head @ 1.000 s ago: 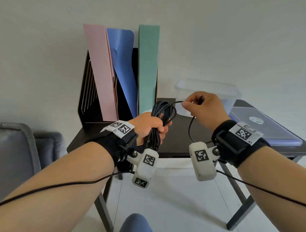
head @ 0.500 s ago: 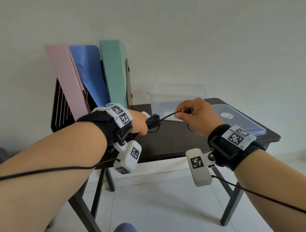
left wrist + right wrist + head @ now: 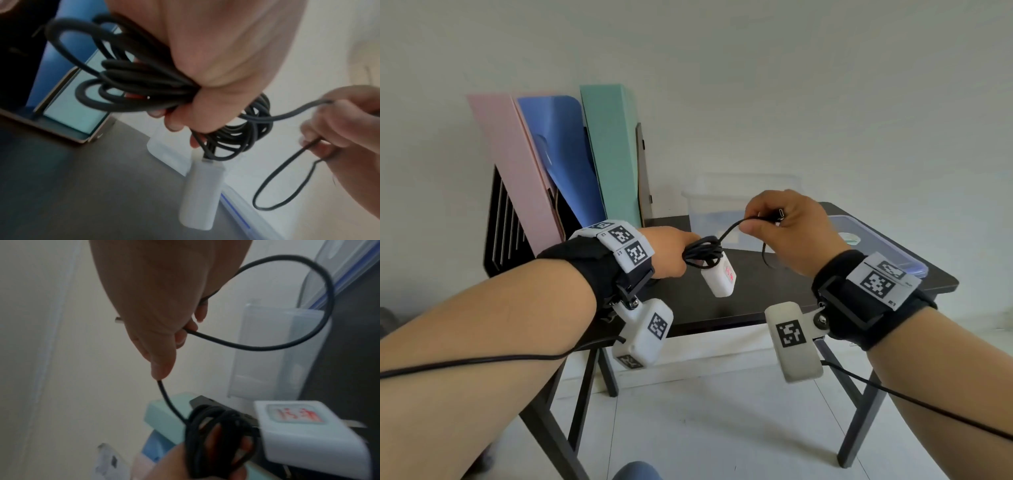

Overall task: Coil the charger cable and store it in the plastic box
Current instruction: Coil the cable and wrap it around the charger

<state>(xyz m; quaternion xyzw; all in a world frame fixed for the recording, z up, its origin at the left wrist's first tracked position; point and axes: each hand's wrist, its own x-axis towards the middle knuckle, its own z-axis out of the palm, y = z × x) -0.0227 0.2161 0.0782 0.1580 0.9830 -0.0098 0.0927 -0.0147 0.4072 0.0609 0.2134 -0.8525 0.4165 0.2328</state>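
At centre frame, left hand (image 3: 671, 251) clenches the coiled charger cable (image 3: 702, 255), white adapter (image 3: 719, 277) dangling, right hand (image 3: 787, 229) pinching the free end; slack grip risks loops springing apart short of the plastic box (image 3: 722, 212) behind.

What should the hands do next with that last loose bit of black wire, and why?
Probably wrap the loose tail around the bundle. The left hand grips the coiled cable with the white charger plug hanging below, while the right hand pinches the free end, leaving one slack loop dangling. The plastic box stands open behind, so tidying first seems sensible.
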